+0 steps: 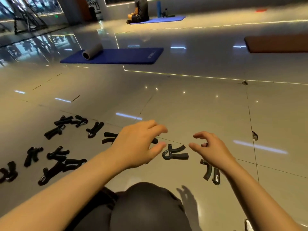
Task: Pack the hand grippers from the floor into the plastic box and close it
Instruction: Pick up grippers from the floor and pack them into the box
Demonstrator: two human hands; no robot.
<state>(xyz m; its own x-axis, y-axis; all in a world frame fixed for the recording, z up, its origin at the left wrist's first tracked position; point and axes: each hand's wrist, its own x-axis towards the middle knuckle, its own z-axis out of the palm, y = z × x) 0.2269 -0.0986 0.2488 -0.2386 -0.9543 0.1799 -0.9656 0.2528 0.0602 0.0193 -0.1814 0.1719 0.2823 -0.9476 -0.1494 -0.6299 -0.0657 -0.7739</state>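
Note:
Several black hand grippers lie scattered on the glossy tiled floor, most of them to the left. One hand gripper lies between my two hands, and another lies just under my right wrist. My left hand hovers above the floor with fingers curled and apart, holding nothing, and it partly covers one more gripper. My right hand is likewise open with bent fingers. The plastic box is not clearly in view; a small shiny edge shows at the bottom right.
My dark-clad knee fills the bottom centre. A blue mat with a grey foam roller lies ahead. A brown mat is at the far right. A person sits on another blue mat in the background.

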